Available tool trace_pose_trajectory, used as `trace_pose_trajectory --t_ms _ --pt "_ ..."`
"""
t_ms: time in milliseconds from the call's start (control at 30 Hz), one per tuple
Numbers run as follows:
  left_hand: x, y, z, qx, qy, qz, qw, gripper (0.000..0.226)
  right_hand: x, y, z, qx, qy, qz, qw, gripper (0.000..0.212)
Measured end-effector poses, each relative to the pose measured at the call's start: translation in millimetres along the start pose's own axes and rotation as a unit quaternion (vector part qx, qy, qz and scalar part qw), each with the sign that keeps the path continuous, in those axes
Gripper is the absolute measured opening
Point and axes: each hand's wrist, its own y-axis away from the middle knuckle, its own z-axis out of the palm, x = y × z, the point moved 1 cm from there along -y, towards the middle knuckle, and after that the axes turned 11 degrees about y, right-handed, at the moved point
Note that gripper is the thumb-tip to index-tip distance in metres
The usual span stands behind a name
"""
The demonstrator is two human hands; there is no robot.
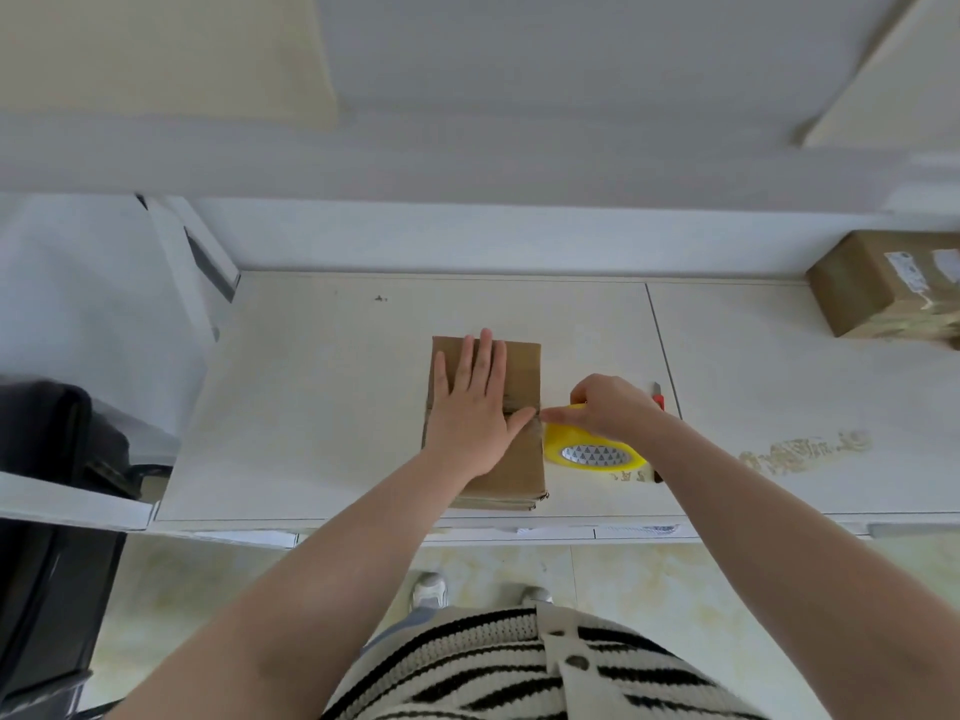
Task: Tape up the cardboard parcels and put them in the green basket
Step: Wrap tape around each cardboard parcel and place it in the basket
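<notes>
The left hand (475,402) lies flat, fingers spread, pressing on the cardboard parcel (488,423) in the middle of the surface (322,407). The right hand (613,407) grips the yellow tape roll (595,452) just beside the parcel's right edge. A second parcel (888,283) sits far right.

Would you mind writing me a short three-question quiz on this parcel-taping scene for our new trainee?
1. True or false: the left hand lies flat on the cardboard parcel.
2. What does the right hand hold? A) scissors B) yellow tape roll C) a pen
3. Fill in: a second brown parcel sits at the table's far ____ side.

Key: 1 true; 2 B; 3 right.
</notes>
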Motion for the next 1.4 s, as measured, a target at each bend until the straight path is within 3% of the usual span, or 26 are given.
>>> trace_pose_trajectory --t_ms 133,333,433,533,633,833,1000,1133,1267,1333,1400 --pt "-12 2 0 0.0 0.029 -0.003 1.0 0.086 0 2 -6 -0.003 -0.05 -0.039 0.998 0.062" --pt "-53 9 -16 0.011 0.217 -0.041 0.975 0.094 -10 12 -48 -0.003 -0.14 -0.15 0.979 0.041" --pt "-63 11 -19 0.006 0.254 -0.048 0.966 0.103 -24 16 -69 0.022 -0.084 -0.168 0.982 0.047" --pt "-62 13 -19 0.009 0.254 -0.036 0.966 0.11 -39 22 -81 0.068 -0.015 -0.127 0.989 0.056" --pt "-68 15 -22 0.007 0.279 -0.046 0.959 0.114 -52 27 -82 0.082 0.015 -0.123 0.989 0.053" --pt "-65 12 -35 0.032 0.422 -0.185 0.887 0.11 -75 35 -85 0.079 -0.051 -0.181 0.979 0.044" --pt "-71 20 -35 0.037 0.458 -0.159 0.874 0.108 -82 36 -98 0.023 -0.043 -0.217 0.975 0.043" --pt "-70 21 -40 0.026 0.47 -0.149 0.869 0.109 -104 37 -104 0.101 0.068 -0.213 0.969 0.057" --pt "-91 32 -43 -0.003 0.592 -0.148 0.792 0.12 -104 36 -105 0.149 0.19 -0.186 0.952 0.057" --pt "-102 35 -43 -0.031 0.628 -0.153 0.762 0.12 -101 34 -98 0.139 0.188 -0.171 0.957 0.061" --pt "-110 36 -41 -0.037 0.676 -0.159 0.719 0.113 -100 32 -93 0.114 0.117 -0.159 0.974 0.062"
